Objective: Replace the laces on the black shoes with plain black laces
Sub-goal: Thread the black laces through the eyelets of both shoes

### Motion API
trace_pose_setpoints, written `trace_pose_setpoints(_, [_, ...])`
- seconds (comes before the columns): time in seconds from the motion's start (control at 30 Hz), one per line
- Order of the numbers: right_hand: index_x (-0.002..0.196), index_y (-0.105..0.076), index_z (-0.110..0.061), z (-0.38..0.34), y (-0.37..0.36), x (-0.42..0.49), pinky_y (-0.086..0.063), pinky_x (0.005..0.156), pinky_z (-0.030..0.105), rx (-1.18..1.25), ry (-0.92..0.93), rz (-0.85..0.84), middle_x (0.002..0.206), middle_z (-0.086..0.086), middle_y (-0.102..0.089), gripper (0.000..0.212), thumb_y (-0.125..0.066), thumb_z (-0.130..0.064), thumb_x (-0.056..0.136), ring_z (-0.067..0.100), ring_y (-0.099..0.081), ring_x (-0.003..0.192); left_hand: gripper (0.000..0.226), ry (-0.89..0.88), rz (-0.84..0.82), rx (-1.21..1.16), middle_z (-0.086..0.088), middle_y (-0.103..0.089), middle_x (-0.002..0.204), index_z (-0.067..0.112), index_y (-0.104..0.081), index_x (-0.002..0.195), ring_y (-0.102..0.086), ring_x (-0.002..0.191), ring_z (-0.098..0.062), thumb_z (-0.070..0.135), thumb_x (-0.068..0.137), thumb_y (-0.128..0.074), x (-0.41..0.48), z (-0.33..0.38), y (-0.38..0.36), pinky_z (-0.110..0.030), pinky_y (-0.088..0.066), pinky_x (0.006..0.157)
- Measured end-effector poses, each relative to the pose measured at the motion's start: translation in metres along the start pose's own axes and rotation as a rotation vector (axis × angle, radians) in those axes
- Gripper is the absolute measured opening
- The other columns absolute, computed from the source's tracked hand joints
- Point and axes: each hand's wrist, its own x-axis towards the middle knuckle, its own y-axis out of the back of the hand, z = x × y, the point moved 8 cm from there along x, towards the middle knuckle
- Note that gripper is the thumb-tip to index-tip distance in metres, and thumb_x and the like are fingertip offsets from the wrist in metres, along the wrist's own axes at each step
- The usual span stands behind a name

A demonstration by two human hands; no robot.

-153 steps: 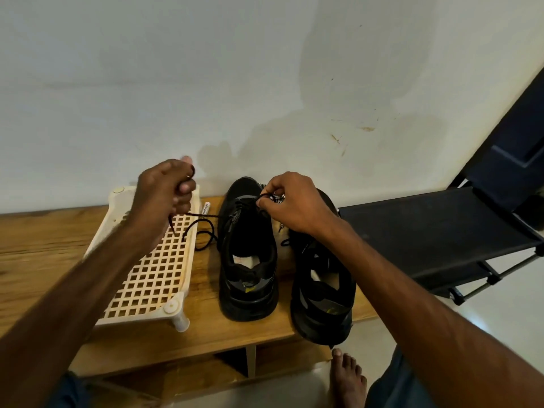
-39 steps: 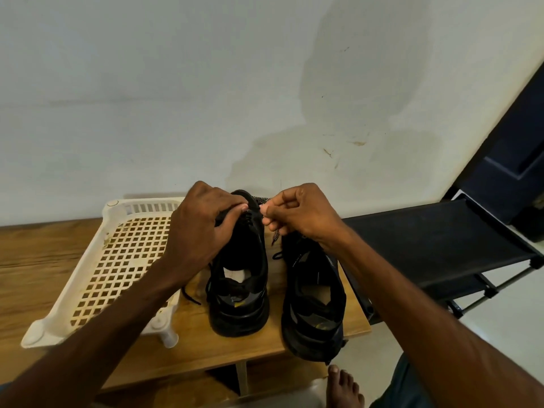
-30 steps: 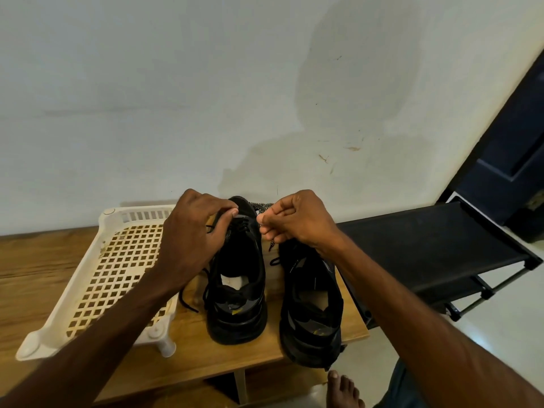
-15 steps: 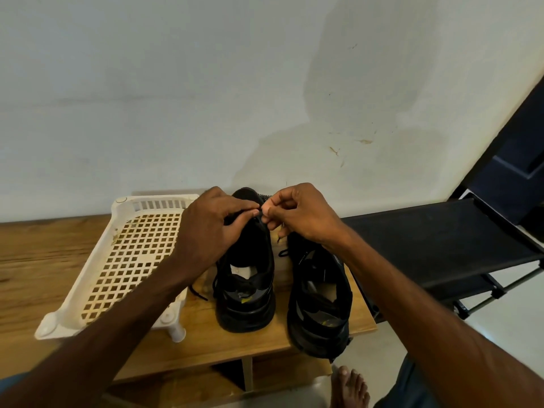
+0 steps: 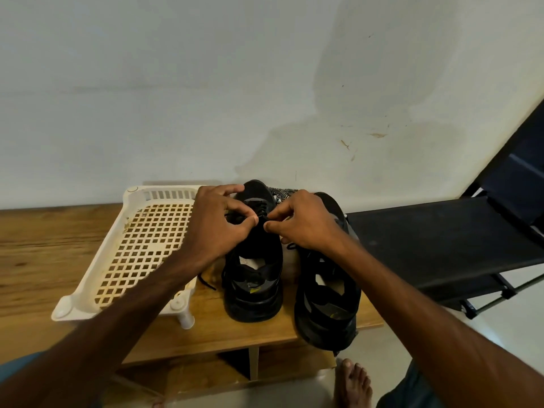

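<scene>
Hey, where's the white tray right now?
Head view: the white tray stands on the wooden bench by the wall, just left of the left shoe, whose black lace the left hand and right hand pinch.

On the tabletop [image 5: 44, 245], the left shoe [image 5: 253, 290] points toe-first at the wall. Left of it stands a tray [image 5: 134, 191]; right of it, a second shoe [image 5: 326, 307]; behind it, loose laces [image 5: 284, 193]. Above it, left hand [image 5: 217, 231] and right hand [image 5: 306, 225] pinch its lace [image 5: 260, 206].
</scene>
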Motion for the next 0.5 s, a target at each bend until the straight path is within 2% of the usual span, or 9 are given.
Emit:
trace_pose_setpoints(0.1, [0.088, -0.082, -0.016, 0.004, 0.001, -0.002, -0.063, 0.057, 0.035, 0.046, -0.027, 0.038, 0.077, 0.001, -0.078, 0.003, -0.080, -0.018, 0.088, 0.015, -0.072, 0.054, 0.007, 0.031, 0.021, -0.010, 0.010, -0.063, 0.135, 0.031, -0.082, 0.081, -0.042, 0.131, -0.019, 0.026, 0.077, -0.084, -0.001, -0.002, -0.003, -0.038, -0.038, 0.106])
trace_pose_setpoints(0.23, [0.091, -0.083, -0.018, 0.005, 0.001, -0.003, -0.064, 0.060, 0.032, 0.040, -0.033, 0.075, 0.078, -0.001, -0.078, 0.006, -0.081, -0.020, 0.086, 0.013, -0.072, 0.054, 0.005, 0.054, 0.033, -0.038, 0.009, -0.063, 0.134, 0.028, -0.082, 0.080, -0.039, 0.130, -0.019, 0.024, 0.077, -0.083, -0.001, -0.001, -0.008, -0.045, -0.040, 0.107])
trace_pose_setpoints(0.33, [0.095, -0.082, -0.016, 0.008, 0.004, -0.004, -0.064, 0.059, 0.035, 0.084, -0.056, 0.094, 0.079, 0.001, -0.078, 0.011, -0.083, -0.019, 0.085, 0.014, -0.072, 0.055, 0.006, 0.044, 0.024, -0.039, 0.010, -0.063, 0.133, 0.028, -0.082, 0.080, -0.040, 0.130, -0.020, 0.023, 0.078, -0.083, -0.001, 0.000, -0.011, -0.046, -0.040, 0.107])
trace_pose_setpoints(0.5, [0.092, -0.082, -0.016, 0.006, 0.005, -0.006, -0.064, 0.060, 0.034, 0.087, -0.047, 0.108, 0.079, -0.001, -0.078, 0.007, -0.082, -0.017, 0.085, 0.013, -0.072, 0.055, 0.007, 0.025, 0.024, -0.007, 0.011, -0.062, 0.135, 0.028, -0.082, 0.079, -0.040, 0.130, -0.021, 0.022, 0.077, -0.083, -0.002, 0.003, -0.010, -0.041, -0.037, 0.106])
